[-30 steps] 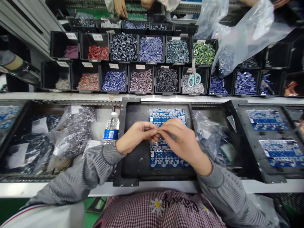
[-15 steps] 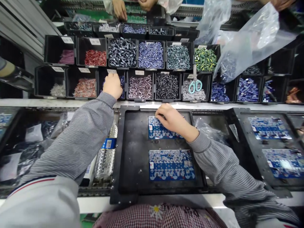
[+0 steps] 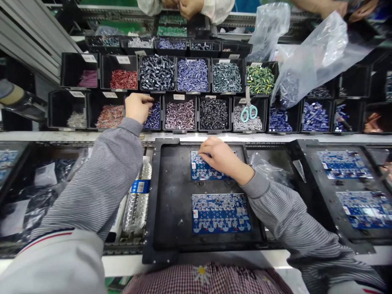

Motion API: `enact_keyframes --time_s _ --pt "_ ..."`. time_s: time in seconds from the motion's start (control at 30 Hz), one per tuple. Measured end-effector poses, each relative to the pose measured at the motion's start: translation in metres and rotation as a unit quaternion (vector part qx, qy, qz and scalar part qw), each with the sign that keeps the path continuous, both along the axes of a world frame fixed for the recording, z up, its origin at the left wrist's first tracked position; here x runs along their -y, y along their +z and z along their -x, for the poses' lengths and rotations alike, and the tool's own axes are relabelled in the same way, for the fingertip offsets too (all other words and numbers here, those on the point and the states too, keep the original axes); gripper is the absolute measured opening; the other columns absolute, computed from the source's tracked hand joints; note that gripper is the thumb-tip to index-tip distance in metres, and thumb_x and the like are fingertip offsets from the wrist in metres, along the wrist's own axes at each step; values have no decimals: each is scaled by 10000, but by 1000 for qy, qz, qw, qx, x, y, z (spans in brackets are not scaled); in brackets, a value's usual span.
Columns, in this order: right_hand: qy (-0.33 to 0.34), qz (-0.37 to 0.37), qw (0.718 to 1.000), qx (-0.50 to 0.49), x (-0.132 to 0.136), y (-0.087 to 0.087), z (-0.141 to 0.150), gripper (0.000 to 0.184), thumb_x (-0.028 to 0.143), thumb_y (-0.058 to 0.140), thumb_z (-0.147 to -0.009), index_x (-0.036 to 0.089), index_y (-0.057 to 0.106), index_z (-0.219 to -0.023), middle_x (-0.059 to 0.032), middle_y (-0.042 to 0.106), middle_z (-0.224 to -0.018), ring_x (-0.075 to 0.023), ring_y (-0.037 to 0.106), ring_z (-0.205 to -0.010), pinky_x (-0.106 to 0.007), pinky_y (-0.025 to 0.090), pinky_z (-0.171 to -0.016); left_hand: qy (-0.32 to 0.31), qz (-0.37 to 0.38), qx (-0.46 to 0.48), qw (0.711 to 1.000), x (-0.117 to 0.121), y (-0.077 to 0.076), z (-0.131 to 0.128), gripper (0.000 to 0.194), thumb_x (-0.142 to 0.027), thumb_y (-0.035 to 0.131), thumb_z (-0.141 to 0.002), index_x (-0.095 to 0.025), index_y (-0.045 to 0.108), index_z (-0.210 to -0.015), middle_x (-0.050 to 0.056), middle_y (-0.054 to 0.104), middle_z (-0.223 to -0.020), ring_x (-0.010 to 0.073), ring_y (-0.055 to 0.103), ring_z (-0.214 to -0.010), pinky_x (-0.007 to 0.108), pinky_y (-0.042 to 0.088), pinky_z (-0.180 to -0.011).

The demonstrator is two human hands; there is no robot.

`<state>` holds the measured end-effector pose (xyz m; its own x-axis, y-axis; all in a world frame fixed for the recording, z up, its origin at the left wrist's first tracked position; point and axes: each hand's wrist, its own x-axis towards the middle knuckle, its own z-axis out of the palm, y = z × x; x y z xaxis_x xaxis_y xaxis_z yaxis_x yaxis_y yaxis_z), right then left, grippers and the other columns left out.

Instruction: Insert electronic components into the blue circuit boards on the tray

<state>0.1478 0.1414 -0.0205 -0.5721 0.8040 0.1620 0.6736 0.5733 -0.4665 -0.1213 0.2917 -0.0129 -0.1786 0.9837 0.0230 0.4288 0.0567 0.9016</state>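
Observation:
My left hand (image 3: pixel 137 108) is at a black bin of small blue cylindrical components (image 3: pixel 152 117) in the front row, its fingers bent and drawn together at the bin's left side. Whatever they hold, if anything, is hidden. My right hand (image 3: pixel 221 157) is over the upper blue circuit board (image 3: pixel 196 172), thumb and fingers pinched at the board's upper part; what lies in the pinch is too small to make out. Below it a second blue circuit board (image 3: pixel 221 214) lies flat in the same black tray (image 3: pixel 173 196).
Bins of red (image 3: pixel 123 80), purple-blue (image 3: pixel 192 76) and green components (image 3: pixel 260 79) stand behind. Turquoise-handled scissors (image 3: pixel 248 112) rest on a front bin. A clear plastic bag (image 3: pixel 318 53) hangs over the right bins. Another tray with boards (image 3: pixel 346 165) sits right. Another person's hands (image 3: pixel 190 7) show at the back.
My left hand has shifted slightly left and turned, its fingers now pointing right instead of away, uncovering more of the blue components. My right hand stays at the upper board. The view has tilted slightly.

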Motion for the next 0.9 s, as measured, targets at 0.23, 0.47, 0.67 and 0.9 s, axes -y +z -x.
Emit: enact_keyframes --time_s 0.23,0.47,0.67,0.9 --pt "-97 6 991 -93 60 48 -12 807 4 432 -732 273 195 -1454 -57 374 -1392 -267 291 -1316 -525 260 -1102 -1 91 419 903 42 50 0 186 30 451 -869 -40 623 -863 46 589 -753 60 543 -677 121 472 -646" --pt "-119 28 986 -117 137 30 -19 391 149 499 -864 237 505 -1244 -61 426 -1383 -256 333 -1312 -515 330 -1080 -70 290 632 715 148 63 -19 297 -35 301 -921 -45 598 -931 100 559 -801 115 565 -683 190 516 -585" --pt "-85 -27 991 -105 160 16 -26 135 144 487 -882 174 617 -861 -71 303 -1497 -274 295 -1352 -501 358 -1057 -55 411 574 706 231 45 -70 214 -6 406 -877 -26 618 -896 138 598 -884 148 616 -774 188 521 -641" --pt "-78 -71 990 -95 178 12 -35 167 129 502 -874 212 646 -861 -28 704 -954 -249 417 -1293 -527 300 -1041 -102 429 538 718 267 30 -91 144 -19 513 -834 -45 631 -912 98 610 -827 138 612 -740 184 497 -615"
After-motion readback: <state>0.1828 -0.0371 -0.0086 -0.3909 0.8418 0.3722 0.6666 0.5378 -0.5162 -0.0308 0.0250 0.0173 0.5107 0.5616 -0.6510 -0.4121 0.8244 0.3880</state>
